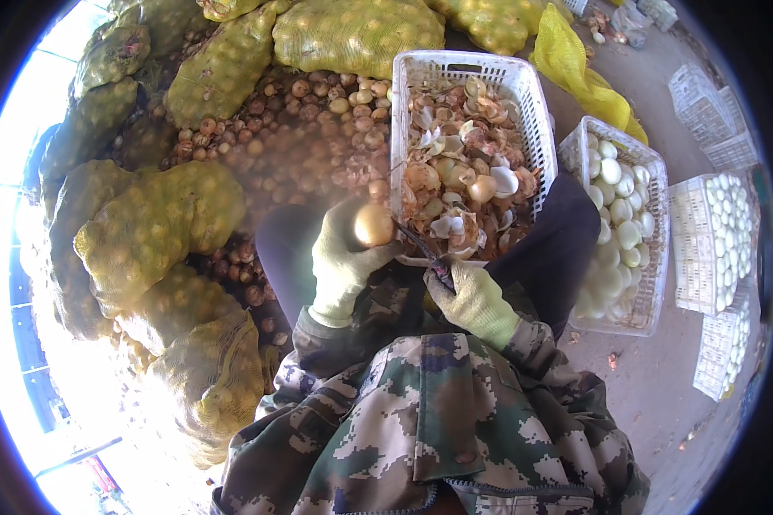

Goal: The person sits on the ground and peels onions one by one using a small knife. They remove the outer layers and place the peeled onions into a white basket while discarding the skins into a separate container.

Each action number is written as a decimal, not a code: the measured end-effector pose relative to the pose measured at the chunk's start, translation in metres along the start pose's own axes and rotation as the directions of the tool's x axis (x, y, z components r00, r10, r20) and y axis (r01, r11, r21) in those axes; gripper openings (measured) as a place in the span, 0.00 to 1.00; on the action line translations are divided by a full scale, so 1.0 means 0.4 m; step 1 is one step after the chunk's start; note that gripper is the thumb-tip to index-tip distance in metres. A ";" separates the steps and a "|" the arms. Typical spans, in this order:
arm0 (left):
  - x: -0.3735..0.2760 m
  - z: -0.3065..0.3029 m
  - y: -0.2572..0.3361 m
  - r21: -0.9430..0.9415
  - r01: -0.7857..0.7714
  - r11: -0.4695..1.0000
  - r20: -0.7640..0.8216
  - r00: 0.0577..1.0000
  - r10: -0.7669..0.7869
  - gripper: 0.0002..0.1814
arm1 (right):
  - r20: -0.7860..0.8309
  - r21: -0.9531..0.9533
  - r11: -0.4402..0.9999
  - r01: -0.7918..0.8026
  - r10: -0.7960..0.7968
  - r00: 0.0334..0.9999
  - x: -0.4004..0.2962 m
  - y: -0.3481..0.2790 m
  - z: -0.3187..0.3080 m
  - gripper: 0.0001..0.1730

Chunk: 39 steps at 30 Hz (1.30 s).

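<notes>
In my gloved left hand [340, 265] is a yellow onion [373, 226] with its skin on, held near the crate's front left corner. My gloved right hand [475, 301] grips a knife [417, 242] by its dark handle, the narrow blade pointing up and left toward the onion. Whether the tip touches the onion, I cannot tell. Between my knees stands a white plastic crate [402, 61] heaped with onion skins [451, 145]. A whole unpeeled onion [482, 188] lies on top of those skins.
A second crate [658, 283] of peeled onions [628, 235] stands beside my right knee. Stacked crates [689, 248] of peeled onions are farther right. Loose unpeeled onions [296, 122] cover the ground ahead and left. Full mesh sacks [161, 225] line the left and back; a yellow sack [570, 71] lies behind.
</notes>
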State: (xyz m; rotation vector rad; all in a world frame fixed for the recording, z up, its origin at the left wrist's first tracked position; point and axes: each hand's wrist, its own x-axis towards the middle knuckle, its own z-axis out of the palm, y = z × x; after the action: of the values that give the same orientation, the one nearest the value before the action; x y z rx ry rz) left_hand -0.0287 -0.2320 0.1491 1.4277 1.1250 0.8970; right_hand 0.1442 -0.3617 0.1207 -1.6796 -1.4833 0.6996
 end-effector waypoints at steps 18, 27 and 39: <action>-0.015 0.036 0.052 -0.651 0.358 0.670 0.257 0.934 -0.249 0.39 | 0.085 0.758 0.572 -0.312 0.387 0.918 0.048 0.018 -0.033 0.17; -0.033 0.059 0.042 -0.616 0.421 0.666 0.501 0.862 -0.082 0.40 | -0.195 0.378 0.922 0.084 -0.010 0.981 0.116 -0.030 -0.084 0.09; -0.049 0.011 0.010 -0.470 0.701 0.536 0.664 0.682 -0.308 0.26 | 0.100 0.699 0.711 -0.073 0.003 0.995 0.051 -0.024 -0.032 0.19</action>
State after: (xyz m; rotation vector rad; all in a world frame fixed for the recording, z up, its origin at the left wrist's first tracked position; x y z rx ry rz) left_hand -0.0295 -0.2520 0.1534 0.5328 0.6097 0.3623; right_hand 0.1527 -0.3440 0.1377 -1.0830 -1.0263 1.2017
